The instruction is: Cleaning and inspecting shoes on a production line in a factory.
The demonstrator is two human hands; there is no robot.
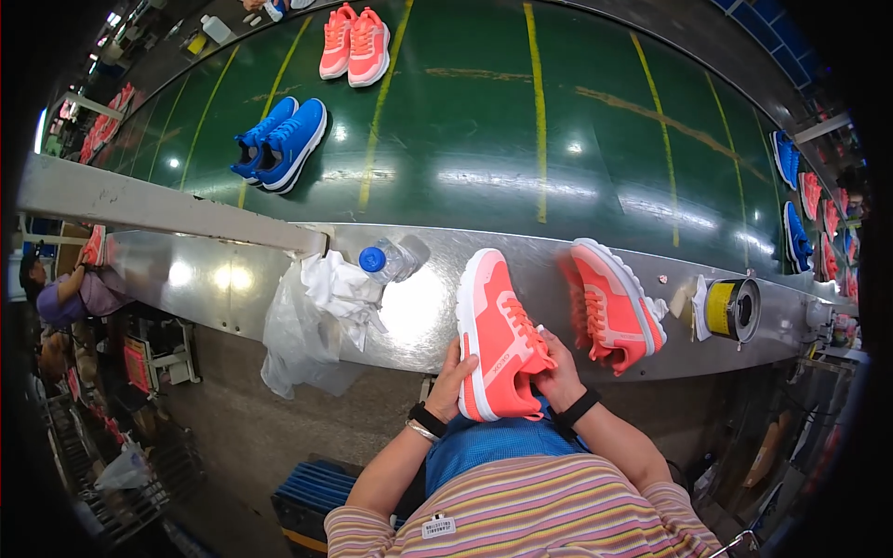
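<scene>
A coral-pink sneaker (502, 349) with a white sole is held in front of my body, toe pointing away from me. My left hand (453, 381) is closed on the sole side near the heel. On the other side, my right hand (560, 377) grips the shoe by its collar; some of its fingers are hidden behind the upper. A matching coral sneaker (614, 312) lies tilted on the metal ledge (419, 316) to the right, its sole facing right, touched by neither hand.
Left of the shoe stand a clear bottle with a blue cap (373, 259) and white cloths (339, 288) with a plastic bag (293, 344). A yellow-labelled tin (732, 309) sits right. Beyond, a green conveyor belt (465, 121) carries blue sneakers (288, 149) and coral sneakers (367, 51). A metal bar (167, 205) crosses the left.
</scene>
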